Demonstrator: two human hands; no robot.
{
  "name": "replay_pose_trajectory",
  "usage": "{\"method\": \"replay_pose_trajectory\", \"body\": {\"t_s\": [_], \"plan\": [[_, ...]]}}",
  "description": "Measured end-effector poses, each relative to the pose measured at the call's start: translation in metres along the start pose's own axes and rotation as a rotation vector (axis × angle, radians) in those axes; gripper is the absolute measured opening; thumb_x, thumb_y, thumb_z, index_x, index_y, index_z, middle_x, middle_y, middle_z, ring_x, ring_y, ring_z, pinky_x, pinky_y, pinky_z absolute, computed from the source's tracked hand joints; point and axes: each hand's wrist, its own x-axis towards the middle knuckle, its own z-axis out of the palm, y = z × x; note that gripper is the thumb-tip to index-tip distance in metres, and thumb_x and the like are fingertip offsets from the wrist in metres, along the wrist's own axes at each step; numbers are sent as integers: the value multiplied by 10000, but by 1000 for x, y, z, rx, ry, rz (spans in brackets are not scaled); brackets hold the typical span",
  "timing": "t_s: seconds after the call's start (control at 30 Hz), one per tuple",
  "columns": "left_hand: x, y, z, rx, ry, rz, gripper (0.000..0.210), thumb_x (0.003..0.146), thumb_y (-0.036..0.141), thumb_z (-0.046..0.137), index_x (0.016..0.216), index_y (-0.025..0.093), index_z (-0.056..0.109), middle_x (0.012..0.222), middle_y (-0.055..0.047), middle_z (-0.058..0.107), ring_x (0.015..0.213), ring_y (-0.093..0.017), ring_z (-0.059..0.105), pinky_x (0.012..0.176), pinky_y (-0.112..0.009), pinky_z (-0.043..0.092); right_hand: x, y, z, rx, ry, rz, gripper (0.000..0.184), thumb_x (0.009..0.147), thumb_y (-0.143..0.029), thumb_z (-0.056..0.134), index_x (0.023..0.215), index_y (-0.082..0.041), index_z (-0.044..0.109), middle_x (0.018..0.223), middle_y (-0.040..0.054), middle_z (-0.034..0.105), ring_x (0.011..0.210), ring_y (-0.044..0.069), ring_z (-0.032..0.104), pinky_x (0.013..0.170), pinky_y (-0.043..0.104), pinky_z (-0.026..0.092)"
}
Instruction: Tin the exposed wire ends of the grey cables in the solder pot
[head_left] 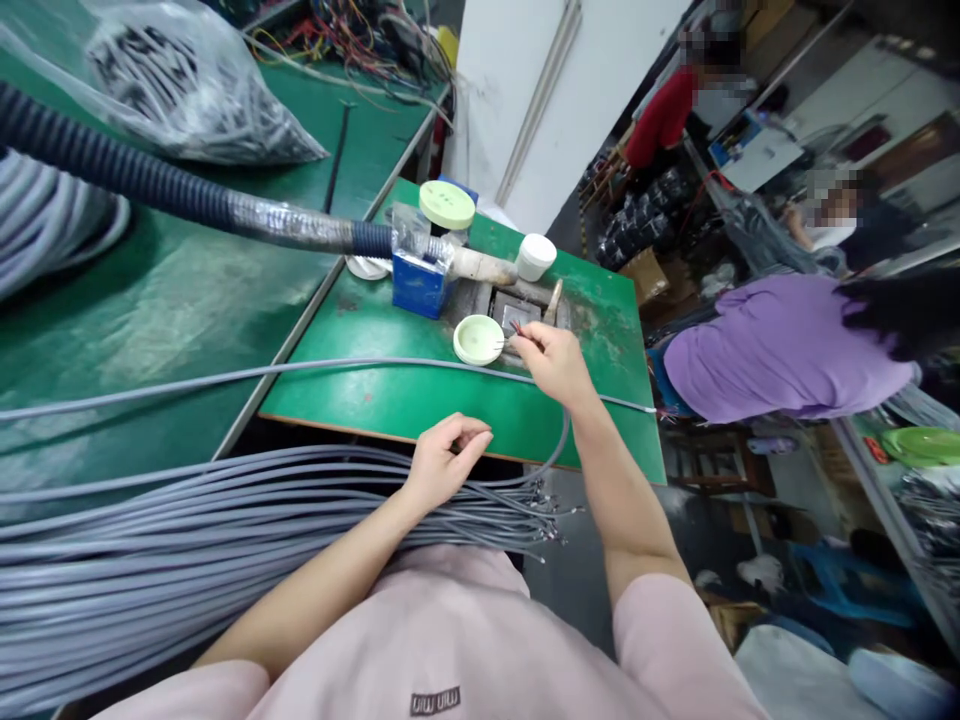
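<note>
My right hand (559, 365) is closed on the end of a grey cable (564, 435), which curves down from it toward a bundle. Thin stripped wires (516, 328) stick out past its fingertips, beside a pale green shallow dish (478, 340) and a small square metal pot (519, 315) set in the bench. My left hand (448, 460) hovers over the bundle of grey cables (300, 510) at the bench's front edge. Its fingers are loosely curled, the thumb apart from them, and nothing shows in them. Another grey cable (360, 364) lies across the green bench.
A black ribbed hose (187, 200) ends in a nozzle above the pot, beside a blue box (420, 285). Behind stand a white tub (535, 256) and a green lid (447, 204). A plastic bag of grey pieces (180, 80) lies left. A person in purple (787, 345) sits right.
</note>
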Motion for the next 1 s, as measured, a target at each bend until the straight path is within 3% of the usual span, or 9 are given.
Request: {"method": "replay_pose_trajectory", "body": {"t_s": [0.2, 0.5, 1.0], "plan": [[0, -2, 0, 187, -109, 78, 163, 847, 320, 586, 805, 202, 690, 627, -4, 557, 596, -124, 505, 601, -245, 397, 33, 7, 7, -225, -151, -11, 257, 841, -266, 520, 628, -154, 609, 591, -12, 541, 575, 115, 420, 565, 257, 245], [0, -6, -1, 253, -163, 134, 155, 864, 296, 566, 823, 205, 684, 674, -30, 617, 618, -138, 520, 617, -257, 393, 53, 5, 20, -506, -342, -27, 262, 873, -294, 510, 809, -151, 720, 821, 74, 706, 724, 173, 576, 607, 275, 287], [-1, -10, -3, 343, -161, 270, 164, 907, 270, 527, 839, 181, 646, 702, -22, 643, 660, -129, 565, 629, -248, 424, 62, -12, 40, -718, -478, -3, 341, 902, -285, 423, 1082, -152, 680, 1076, 166, 709, 989, 275, 650, 774, 330, 451]]}}
